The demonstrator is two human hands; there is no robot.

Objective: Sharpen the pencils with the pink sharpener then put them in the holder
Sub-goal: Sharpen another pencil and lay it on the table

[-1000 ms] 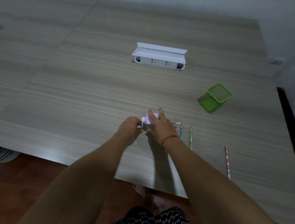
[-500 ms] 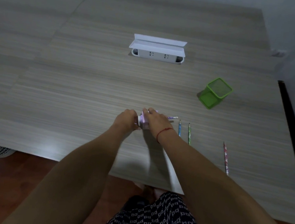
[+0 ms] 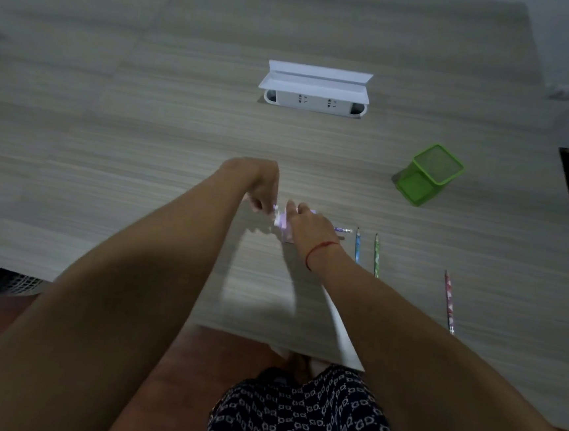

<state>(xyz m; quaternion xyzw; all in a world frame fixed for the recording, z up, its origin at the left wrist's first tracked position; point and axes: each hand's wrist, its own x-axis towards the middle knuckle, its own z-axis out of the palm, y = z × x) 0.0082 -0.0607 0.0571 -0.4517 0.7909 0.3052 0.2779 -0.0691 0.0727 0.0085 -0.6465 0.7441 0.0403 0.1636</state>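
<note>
the small, light pink sharpener (image 3: 283,227) sits near centre on the table (image 3: 142,168), right hand (image 3: 310,222) clamped over its body, left hand (image 3: 261,192) fingers pinching its crank, purple pencil (image 3: 342,230) sticking out right, best held firmly lest it skid

Pink sharpener (image 3: 283,227) sitting on the table (image 3: 142,175), small and boxy, mostly hidden under the hands so details are blurry. Purple pencil (image 3: 342,229) poking out of its right side, lying about level. Blue pencil (image 3: 357,245) and green pencil (image 3: 376,256) just right of that, flat and side by side, tips pointing away. Pink patterned pencil (image 3: 449,302) further right, flat, well apart from those two. Green mesh holder (image 3: 429,174) upright, square, off toward the far right.
</note>
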